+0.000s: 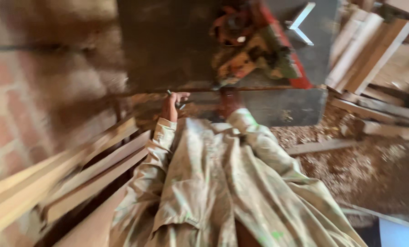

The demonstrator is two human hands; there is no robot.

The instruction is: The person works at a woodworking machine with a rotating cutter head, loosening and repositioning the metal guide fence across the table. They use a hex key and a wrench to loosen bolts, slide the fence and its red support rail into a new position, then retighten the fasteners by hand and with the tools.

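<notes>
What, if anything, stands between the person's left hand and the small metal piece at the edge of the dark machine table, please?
Nothing visible does. The left hand is already at the small metal piece, which shows between its fingers at the front edge of the machine table. The picture is blurred, so the exact grip is unclear. The right hand is beside it.

Motion blur covers the whole view. The right hand is smeared and its grip unreadable. The small object in the left hand cannot be identified. Planks run past the left edge.

Small grey tool, blurred, gripped in left hand at machine table's edge
</notes>
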